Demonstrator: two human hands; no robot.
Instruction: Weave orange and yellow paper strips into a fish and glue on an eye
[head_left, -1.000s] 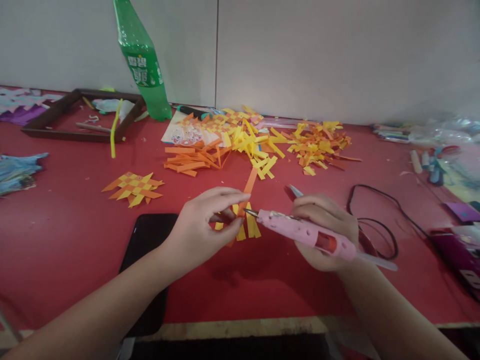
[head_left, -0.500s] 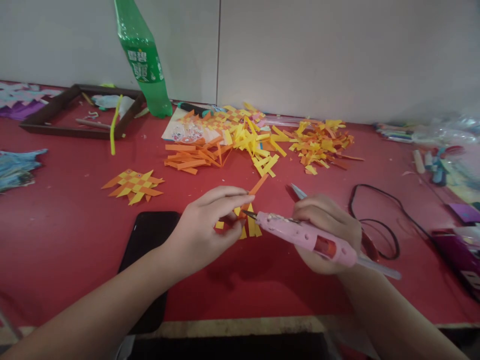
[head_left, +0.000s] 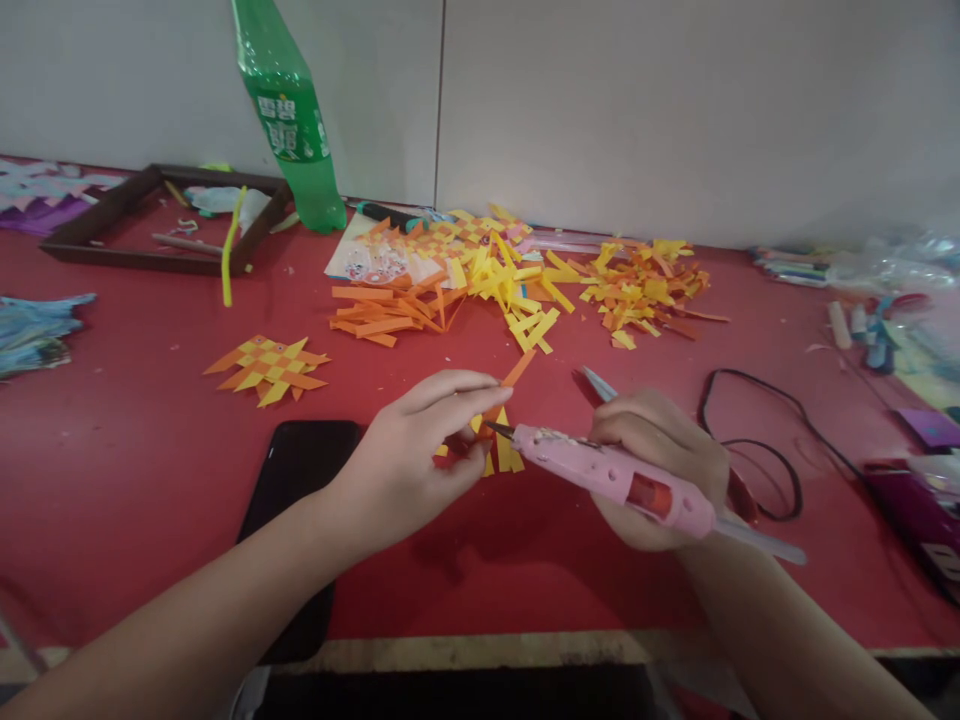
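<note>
My left hand (head_left: pixel 427 455) pinches a partly woven piece of orange and yellow paper strips (head_left: pixel 504 445) above the red table; its fingers hide part of the weave. An orange strip sticks up past the fingertips. In my right hand (head_left: pixel 660 465) is a pink glue gun (head_left: pixel 607 470), a clear glue stick jutting from its back. Its dark nozzle points left and meets the paper at my left fingertips. A pair of scissors (head_left: pixel 598 384) shows its blade tips beyond my right hand; the rest is mostly hidden. A finished woven paper fish (head_left: pixel 268 368) lies to the left.
Behind my hands lie orange strips (head_left: pixel 386 312), yellow strips (head_left: pixel 499 278) and a pile of scraps (head_left: pixel 637 285). A black phone (head_left: pixel 296 540) is under my left forearm. A green bottle (head_left: pixel 292 130) and brown frame (head_left: pixel 142 258) stand back left. A black cord (head_left: pixel 750 440) curls at right.
Hardly anything differs. Both hands, the paper piece and the glue gun keep their places, with only a very slight shift of the whole view.
</note>
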